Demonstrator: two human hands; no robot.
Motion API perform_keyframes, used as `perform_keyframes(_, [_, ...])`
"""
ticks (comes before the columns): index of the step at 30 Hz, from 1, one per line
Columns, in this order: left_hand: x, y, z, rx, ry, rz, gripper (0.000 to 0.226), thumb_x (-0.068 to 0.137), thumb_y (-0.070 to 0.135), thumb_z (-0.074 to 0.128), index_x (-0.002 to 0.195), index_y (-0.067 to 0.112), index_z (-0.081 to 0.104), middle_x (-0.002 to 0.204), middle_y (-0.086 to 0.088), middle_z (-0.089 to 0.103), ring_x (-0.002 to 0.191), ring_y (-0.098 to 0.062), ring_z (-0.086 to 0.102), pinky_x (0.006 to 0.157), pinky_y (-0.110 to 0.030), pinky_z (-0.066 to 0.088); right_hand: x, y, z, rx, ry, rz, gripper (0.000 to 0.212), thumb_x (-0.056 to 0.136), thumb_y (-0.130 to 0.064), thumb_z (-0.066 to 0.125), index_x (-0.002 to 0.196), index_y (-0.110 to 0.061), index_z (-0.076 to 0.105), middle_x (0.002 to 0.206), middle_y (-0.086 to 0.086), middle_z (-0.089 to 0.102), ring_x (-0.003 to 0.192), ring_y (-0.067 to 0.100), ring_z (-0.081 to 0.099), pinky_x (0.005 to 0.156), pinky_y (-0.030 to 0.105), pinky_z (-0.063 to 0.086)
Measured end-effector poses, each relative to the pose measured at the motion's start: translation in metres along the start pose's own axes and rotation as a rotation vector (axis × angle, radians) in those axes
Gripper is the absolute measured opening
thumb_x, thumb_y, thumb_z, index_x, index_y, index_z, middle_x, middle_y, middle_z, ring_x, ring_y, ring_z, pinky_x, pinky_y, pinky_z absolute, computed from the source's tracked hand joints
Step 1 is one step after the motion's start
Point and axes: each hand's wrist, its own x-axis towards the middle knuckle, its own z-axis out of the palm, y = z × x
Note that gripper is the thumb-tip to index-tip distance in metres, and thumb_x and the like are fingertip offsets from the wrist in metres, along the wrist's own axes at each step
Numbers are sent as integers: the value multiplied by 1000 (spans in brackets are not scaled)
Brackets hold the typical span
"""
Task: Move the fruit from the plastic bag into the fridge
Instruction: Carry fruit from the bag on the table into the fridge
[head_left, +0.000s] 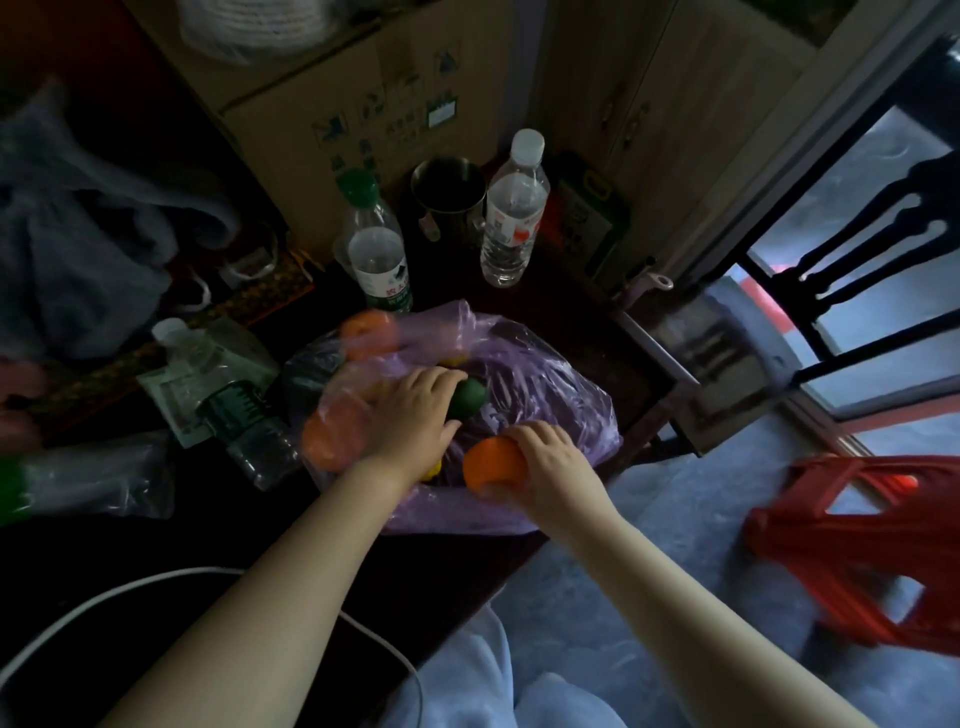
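- Translucent purple plastic bag (561, 374): lies open on the dark table (363, 561), near the table's right-hand edge; its mouth is spread wide, and both hands are inside it.
- Right hand (550, 462): fingers and thumb curled round a round orange fruit (491, 462), gripping it from the right; the fruit is at the near rim of the bag, just above the plastic.
- Left hand (415, 415): reaches into the middle of the bag; its fingers lie together over a dark green round fruit (470, 399) and touch it; the thumb points toward the fruit from below; whether the fingers close round the fruit cannot be told.
- Further fruit in the bag: one orange fruit (369, 332) at the far left corner, blurred behind the plastic; another orange fruit (327, 441) at the left side, beside the left wrist; a small yellow piece (434, 470) shows under the left wrist.
- Behind the bag: a clear plastic bottle with a green cap (376, 244), just beside the bag's far edge; a clear plastic bottle with a white cap (514, 218), upright; a steel mug (449, 202) between the two bottles; a brown cardboard box (332, 88) behind them.
- On the floor to the right: a red plastic stool (852, 540); a dark wooden chair (857, 260) farther back.
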Motion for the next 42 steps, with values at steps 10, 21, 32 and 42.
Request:
perform_keyframes(10, [-56,68,-89,-131,282,24,56,82,21,70,133,16,47,133,-5,49,120,-25,47,93,-35,41,-64,-33,-81,324,489,-2,68,71,-45,77,127,-19,47,126,-2,52,108,10,47,85,20,38])
perform_keyframes(21, [-162,219,-151,-264,434,322,59,79,27,69,134,25,46,121,7,44,111,-8,46,90,-22,44,-251,-37,-152,200,875,-11,70,74,-39,76,133,-24,42,136,-6,43,120,6,38,93,26,39])
perform_keyframes(32, [-232,322,-158,-338,394,678,59,75,20,73,130,20,54,119,-1,49,111,-21,49,91,-38,48,-433,-44,-161,-68,1225,285,66,71,-27,79,129,-19,48,131,1,50,120,18,45,99,12,28])
perform_keyframes(42, [-294,343,-124,-507,192,947,57,74,12,75,127,11,56,119,-7,54,110,-25,53,94,-32,45,-523,-103,-89,-73,1290,663,67,73,-28,76,132,-20,45,136,-3,44,124,14,40,104,32,34])
